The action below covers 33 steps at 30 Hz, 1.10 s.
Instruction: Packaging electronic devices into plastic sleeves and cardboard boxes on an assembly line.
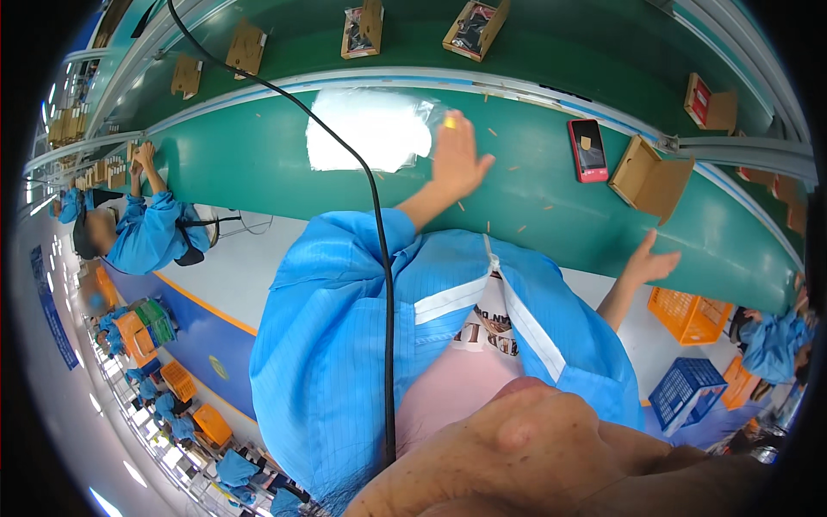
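Note:
My left hand (459, 162) is over the green work surface (525, 194), just right of a stack of clear and white plastic bags (366, 129). Its fingers are stretched out with the thumb apart, and a yellow band (450, 122) shows on one fingertip. My right hand (648, 264) hovers by the near edge, fingers spread and holding nothing. Beyond it stands a brown cardboard box (650, 177) with its lid folded open towards me. Left of that box lies a red handheld device (587, 151) with a dark screen and a small tan patch on it.
Across a metal rail, open cardboard boxes with dark items (472, 30) sit on a green belt (560, 43). A black cable (345, 142) hangs across the view. Thin brown bits lie scattered on the surface. A co-worker (155, 228) is at the left; orange (689, 314) and blue crates (687, 392) stand lower right.

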### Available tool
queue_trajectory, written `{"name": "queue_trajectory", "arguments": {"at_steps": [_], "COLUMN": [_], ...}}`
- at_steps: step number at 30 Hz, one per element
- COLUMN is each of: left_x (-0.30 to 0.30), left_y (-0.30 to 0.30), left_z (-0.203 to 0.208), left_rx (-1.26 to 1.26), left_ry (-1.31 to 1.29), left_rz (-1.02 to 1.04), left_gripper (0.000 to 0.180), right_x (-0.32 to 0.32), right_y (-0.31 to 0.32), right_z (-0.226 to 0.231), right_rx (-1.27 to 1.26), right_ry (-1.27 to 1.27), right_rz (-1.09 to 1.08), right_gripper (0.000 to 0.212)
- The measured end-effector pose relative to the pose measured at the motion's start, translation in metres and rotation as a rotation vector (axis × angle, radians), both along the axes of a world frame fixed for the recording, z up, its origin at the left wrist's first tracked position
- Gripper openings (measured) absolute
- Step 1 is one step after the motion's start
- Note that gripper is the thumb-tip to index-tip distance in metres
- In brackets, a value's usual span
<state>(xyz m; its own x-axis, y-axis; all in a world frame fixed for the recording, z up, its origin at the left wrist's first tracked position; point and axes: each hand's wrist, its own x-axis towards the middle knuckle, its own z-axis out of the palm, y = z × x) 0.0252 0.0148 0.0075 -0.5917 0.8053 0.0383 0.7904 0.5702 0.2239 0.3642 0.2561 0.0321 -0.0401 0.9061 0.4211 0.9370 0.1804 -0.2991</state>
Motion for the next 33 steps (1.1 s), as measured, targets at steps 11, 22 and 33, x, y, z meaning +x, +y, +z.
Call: {"name": "queue_trajectory", "arguments": {"at_steps": [11, 22, 33], "left_x": [0.036, -0.001, -0.004], "left_y": [0.013, -0.006, 0.016], "left_z": [0.023, -0.004, 0.001], "left_rx": [0.202, 0.421, 0.423], "left_ry": [-0.137, -0.310, -0.490], "left_rz": [-0.321, -0.249, -0.025], "left_gripper": [0.051, 0.010, 0.009], "right_x": [-0.184, -0.202, -0.161], "right_y": [-0.022, 0.029, -0.138], "right_z": [0.024, 0.030, 0.002], "right_rx": [-0.135, -0.960, -1.075], "right_ry": [-0.072, 0.410, 1.284], "right_rz": [0.657, 0.695, 0.599], "right_gripper": [0.063, 0.053, 0.023]}}
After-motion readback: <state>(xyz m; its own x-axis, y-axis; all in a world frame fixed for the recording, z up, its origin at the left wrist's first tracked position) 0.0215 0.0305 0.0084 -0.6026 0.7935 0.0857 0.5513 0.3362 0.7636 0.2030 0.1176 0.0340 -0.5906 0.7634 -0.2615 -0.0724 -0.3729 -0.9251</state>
